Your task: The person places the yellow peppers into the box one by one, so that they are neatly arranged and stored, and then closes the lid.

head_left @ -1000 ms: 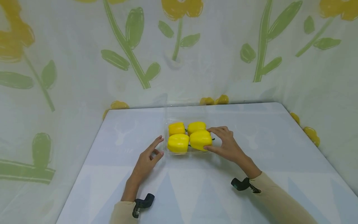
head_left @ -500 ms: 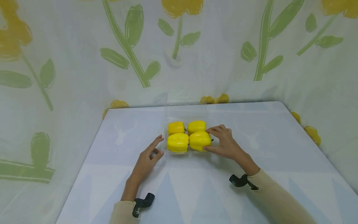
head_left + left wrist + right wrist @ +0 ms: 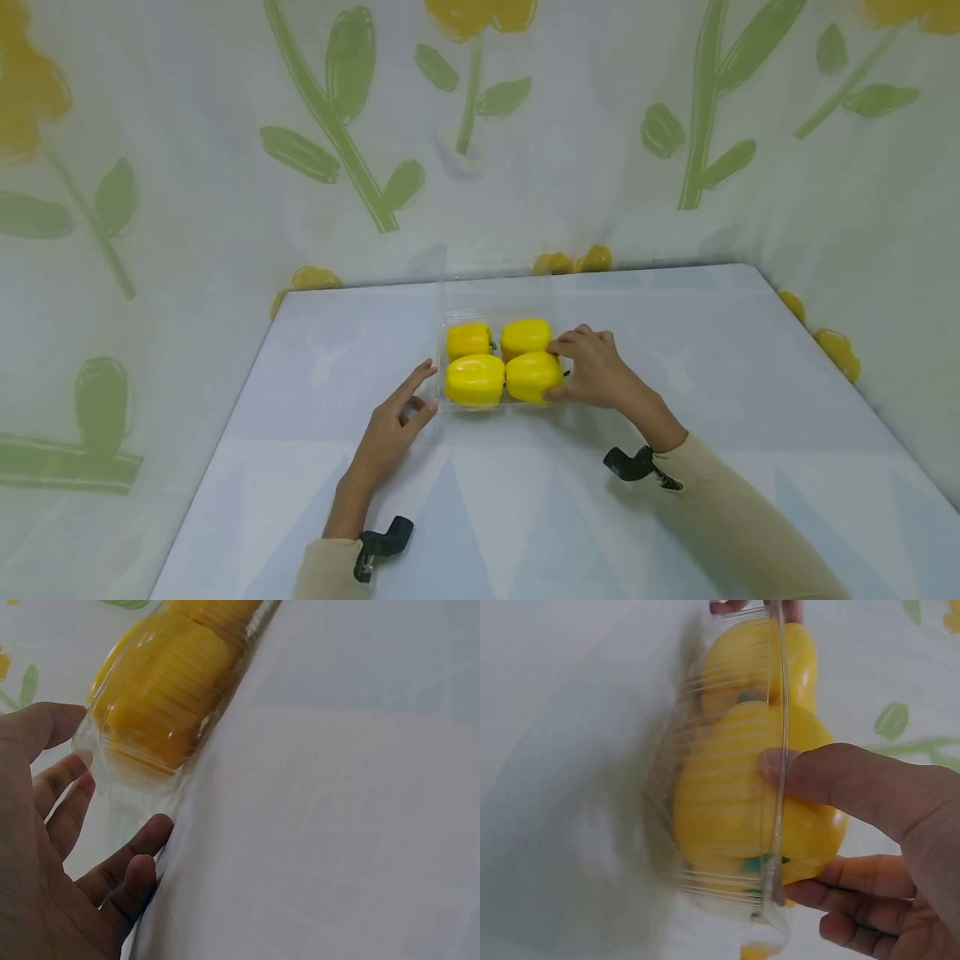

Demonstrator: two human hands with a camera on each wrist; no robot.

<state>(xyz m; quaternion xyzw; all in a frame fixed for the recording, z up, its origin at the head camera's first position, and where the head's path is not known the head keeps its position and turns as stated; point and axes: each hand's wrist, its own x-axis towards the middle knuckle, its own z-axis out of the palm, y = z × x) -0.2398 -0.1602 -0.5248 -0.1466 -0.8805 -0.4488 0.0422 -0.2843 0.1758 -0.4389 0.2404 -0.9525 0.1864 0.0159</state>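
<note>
Several yellow bell peppers sit in two rows inside a clear plastic clamshell box (image 3: 498, 293), its lid raised at the back. My right hand (image 3: 600, 373) holds the near-right bell pepper (image 3: 531, 377) between thumb and fingers. In the right wrist view, the thumb (image 3: 840, 776) lies over the box rim against this pepper. At the box's left side, my left hand (image 3: 386, 437) touches the clear edge with its fingertips, fingers loosely bent. The left wrist view shows the near-left bell pepper (image 3: 165, 697) through the plastic wall. The box's underside is hidden.
The box stands on a pale patterned table (image 3: 525, 500), toward its far edge. A curtain (image 3: 570, 133) with printed flowers hangs behind and at both sides. A black wrist mount (image 3: 386, 540) sits at the left sleeve, another mount (image 3: 633, 464) at the right.
The near-right bell pepper has settled slightly lower and leftward in the box, with my right hand following it. My left hand stays by the box. The head view has tilted slightly.
</note>
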